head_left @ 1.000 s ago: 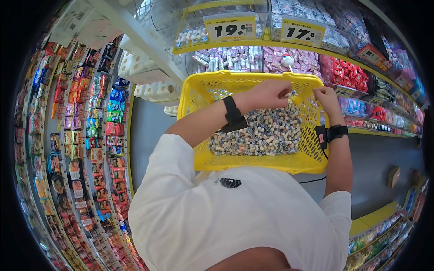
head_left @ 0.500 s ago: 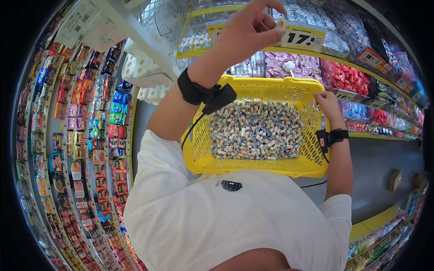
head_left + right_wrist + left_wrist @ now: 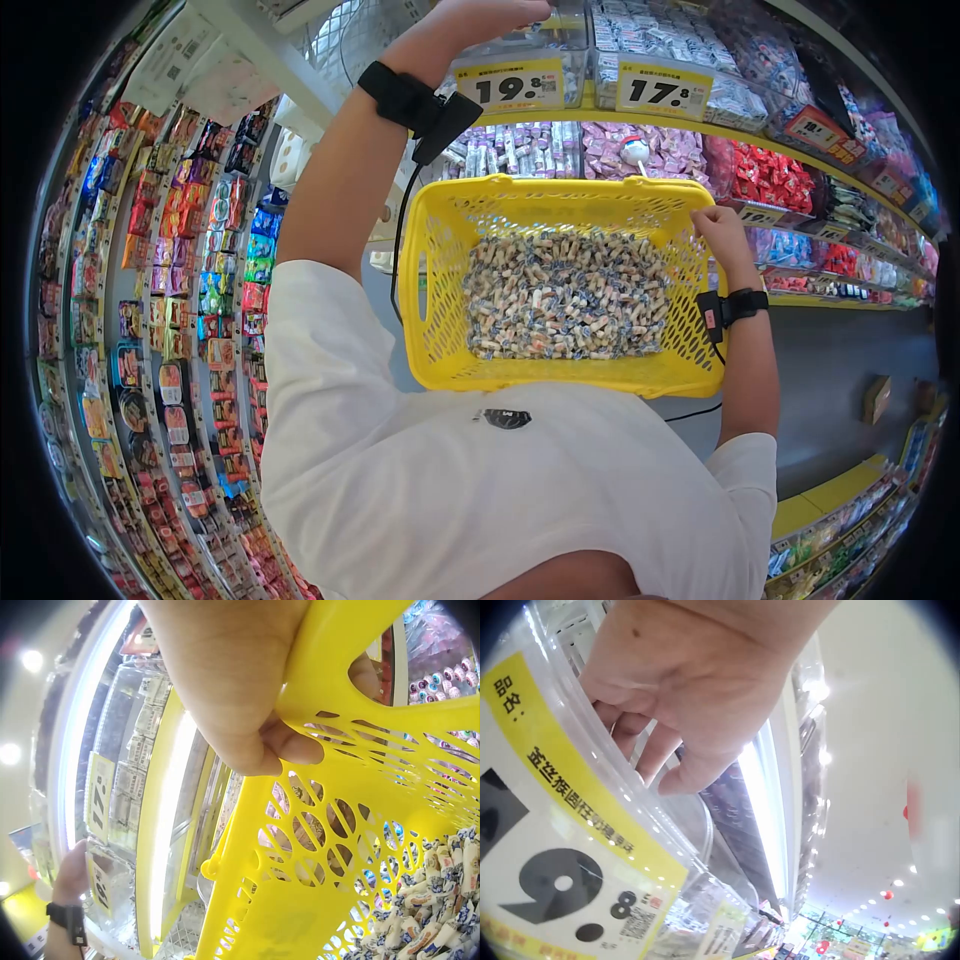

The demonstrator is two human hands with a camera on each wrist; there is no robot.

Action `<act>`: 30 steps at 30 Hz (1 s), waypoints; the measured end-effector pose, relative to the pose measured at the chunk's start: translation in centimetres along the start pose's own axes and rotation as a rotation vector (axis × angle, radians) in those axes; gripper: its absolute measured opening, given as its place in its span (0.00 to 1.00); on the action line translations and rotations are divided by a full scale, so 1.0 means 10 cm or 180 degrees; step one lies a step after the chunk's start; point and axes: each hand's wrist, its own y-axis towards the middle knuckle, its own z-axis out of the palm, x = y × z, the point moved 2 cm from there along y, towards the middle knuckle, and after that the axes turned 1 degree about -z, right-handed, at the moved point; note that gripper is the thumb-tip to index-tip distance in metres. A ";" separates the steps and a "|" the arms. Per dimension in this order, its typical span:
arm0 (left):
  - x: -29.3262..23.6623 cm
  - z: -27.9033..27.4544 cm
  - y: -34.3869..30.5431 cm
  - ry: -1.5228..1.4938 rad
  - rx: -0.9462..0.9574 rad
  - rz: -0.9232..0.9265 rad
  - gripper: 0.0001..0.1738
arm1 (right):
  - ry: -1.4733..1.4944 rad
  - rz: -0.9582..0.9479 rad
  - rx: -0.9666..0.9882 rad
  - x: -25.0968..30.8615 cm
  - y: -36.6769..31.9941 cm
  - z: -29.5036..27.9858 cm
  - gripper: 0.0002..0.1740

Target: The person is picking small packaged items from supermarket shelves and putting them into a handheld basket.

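Observation:
My left hand (image 3: 480, 18) reaches over the front of the clear bin (image 3: 570, 75) behind the 19.8 price tag (image 3: 508, 85). In the left wrist view the left hand (image 3: 682, 690) dips past the clear rim, thumb and fingers pointing down and loosely bent; nothing shows between them. My right hand (image 3: 720, 232) grips the right rim of a yellow shopping basket (image 3: 418, 290), its thumb over the edge in the right wrist view. A thick layer of small wrapped candies (image 3: 565, 295), twisted in clear blue-and-white wrappers, covers the basket's bottom.
Beside the 19.8 bin stands another candy bin with a 17.8 tag (image 3: 665, 90). Lower bins hold purple-wrapped candies (image 3: 605, 150) and red packets (image 3: 770, 165). Packed snack shelves (image 3: 180, 300) line the left side, and a white post (image 3: 265, 60) rises at the upper left.
My left hand has moved from above the basket's far rim up to the 19.8 bin, passing the price tags with a small candy-like piece at its fingertips. The right hand stays on the rim.

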 end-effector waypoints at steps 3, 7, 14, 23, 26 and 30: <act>0.18 0.03 0.18 0.1084 0.0029 0.0218 0.20 | -0.0012 0.0011 0.0042 0.04 -0.02 -0.01 0.21; 0.26 0.09 0.27 0.1272 0.0393 -0.0110 0.23 | 0.0024 -0.0010 0.0038 0.05 -0.02 -0.01 0.20; 0.54 0.30 0.50 0.1656 0.0647 -0.0322 0.23 | 0.0011 0.0043 0.0072 0.03 -0.01 -0.01 0.20; 0.73 0.38 0.53 0.1860 0.0893 -0.0017 0.29 | 0.0051 0.0015 0.0066 0.06 -0.04 -0.02 0.20; 0.68 0.34 0.50 0.1824 0.0815 -0.0058 0.29 | 0.0057 0.0038 0.0045 0.06 -0.04 -0.02 0.19; 0.41 0.30 0.28 0.1678 0.0647 -0.0510 0.28 | -0.0009 0.0057 0.0090 0.06 -0.03 -0.03 0.19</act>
